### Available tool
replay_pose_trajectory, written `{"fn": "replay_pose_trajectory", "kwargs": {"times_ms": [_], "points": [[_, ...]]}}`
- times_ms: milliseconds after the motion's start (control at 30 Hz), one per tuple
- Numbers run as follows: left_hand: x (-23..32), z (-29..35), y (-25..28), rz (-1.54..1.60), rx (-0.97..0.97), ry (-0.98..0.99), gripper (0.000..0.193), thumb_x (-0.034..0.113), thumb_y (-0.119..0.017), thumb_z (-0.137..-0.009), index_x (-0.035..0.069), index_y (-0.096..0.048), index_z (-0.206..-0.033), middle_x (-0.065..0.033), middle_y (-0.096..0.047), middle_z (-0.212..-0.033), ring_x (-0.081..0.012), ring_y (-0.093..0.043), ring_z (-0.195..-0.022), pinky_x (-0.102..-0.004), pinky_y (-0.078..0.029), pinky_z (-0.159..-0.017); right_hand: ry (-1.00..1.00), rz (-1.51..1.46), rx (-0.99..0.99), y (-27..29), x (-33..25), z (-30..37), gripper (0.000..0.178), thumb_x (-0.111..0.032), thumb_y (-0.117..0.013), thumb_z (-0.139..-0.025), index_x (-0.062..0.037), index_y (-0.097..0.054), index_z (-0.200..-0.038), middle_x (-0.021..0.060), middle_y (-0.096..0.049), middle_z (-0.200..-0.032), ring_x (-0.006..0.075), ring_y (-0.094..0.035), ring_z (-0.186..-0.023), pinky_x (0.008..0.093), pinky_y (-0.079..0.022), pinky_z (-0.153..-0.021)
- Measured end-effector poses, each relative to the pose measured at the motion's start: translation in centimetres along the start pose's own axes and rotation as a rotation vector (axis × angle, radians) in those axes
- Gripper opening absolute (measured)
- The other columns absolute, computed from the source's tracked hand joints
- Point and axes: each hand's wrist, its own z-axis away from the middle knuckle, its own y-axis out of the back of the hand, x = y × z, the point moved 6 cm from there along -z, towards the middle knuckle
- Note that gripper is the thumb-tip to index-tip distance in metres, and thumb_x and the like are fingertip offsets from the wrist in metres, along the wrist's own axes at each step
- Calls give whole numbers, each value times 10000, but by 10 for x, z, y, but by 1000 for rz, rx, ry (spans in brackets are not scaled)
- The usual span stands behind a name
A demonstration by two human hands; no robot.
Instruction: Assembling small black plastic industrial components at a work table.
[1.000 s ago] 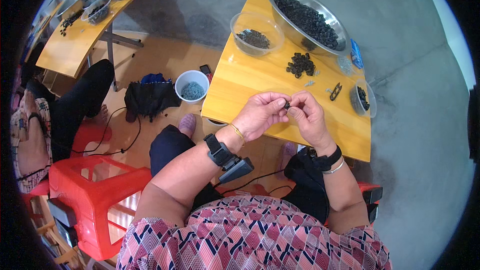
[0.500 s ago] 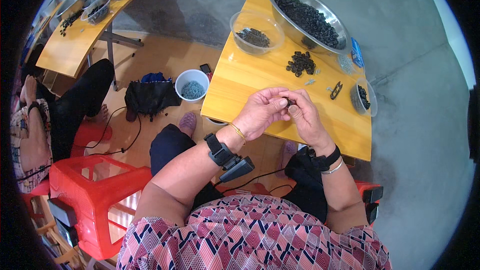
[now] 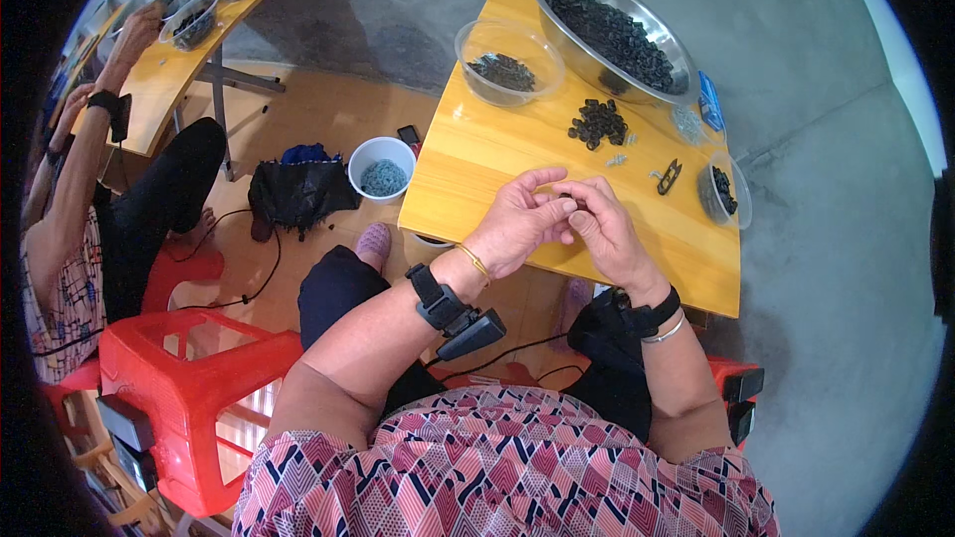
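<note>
Over the near edge of the yellow table (image 3: pixel 463 169), my left hand (image 3: pixel 515 227) and my right hand (image 3: pixel 609 237) meet fingertip to fingertip. Between them is a small black part (image 3: pixel 572 201), mostly hidden by thumbs and fingers; both hands pinch at it. Just beyond lies a loose pile of small black pieces (image 3: pixel 597 123), with a few little grey screws (image 3: pixel 617 159) beside it. To the right of the screws rests a dark thread snipper (image 3: pixel 669 177).
At the back stands a steel basin (image 3: pixel 686 89) heaped with black pieces. Clear tubs hold more: a round tub (image 3: pixel 468 48) at left, a small tub (image 3: pixel 741 209) at right. A white bucket (image 3: pixel 363 161) and red stool (image 3: pixel 149 348) are left; a co-worker's arm (image 3: pixel 75 179) reaches to another table.
My hands stay nearly in place, with fingers shifting slightly around the black part. At the far left, the co-worker's arm has come up onto the other table, toward its containers.
</note>
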Motion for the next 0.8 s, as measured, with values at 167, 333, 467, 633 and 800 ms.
{"fn": "replay_pose_trajectory", "kwargs": {"times_ms": [167,333,467,633,800], "points": [[-2,-1,2,2,-109,122,188,154,-467,-861,4,-477,-974,-54,-540,-761,-119,-519,-617,-247,-467,-554,-1,-71,45,4,3,5,273,-159,-473,-817,5,-477,-1035,115,-456,-890,228,-466,-830,297,-386,-735],[-4,3,-1,72,-255,263,229,255,-432,-879,51,-528,-843,-11,-525,-670,-100,-502,-579,-232,-436,-522,54,11,29,5,-14,3,286,-183,-481,-819,10,-471,-1029,124,-455,-886,242,-465,-829,303,-385,-737],[-6,5,1,33,-231,275,155,210,-472,-863,75,-548,-860,20,-514,-660,-72,-482,-571,-213,-414,-511,84,22,35,2,-17,3,263,-157,-491,-807,13,-462,-1005,132,-446,-876,259,-461,-817,307,-385,-729],[-9,7,5,35,-164,273,109,166,-501,-848,75,-554,-875,33,-512,-678,-59,-461,-581,-195,-395,-514,121,53,92,-5,-19,5,213,-138,-479,-815,6,-449,-968,133,-435,-855,264,-453,-782,312,-381,-703],[-7,2,3,65,-172,239,109,174,-511,-843,76,-559,-849,31,-512,-677,-56,-448,-585,-194,-380,-515,145,74,202,-8,-10,-1,203,-197,-416,-863,-8,-453,-929,130,-417,-823,256,-440,-756,312,-370,-697]]}}
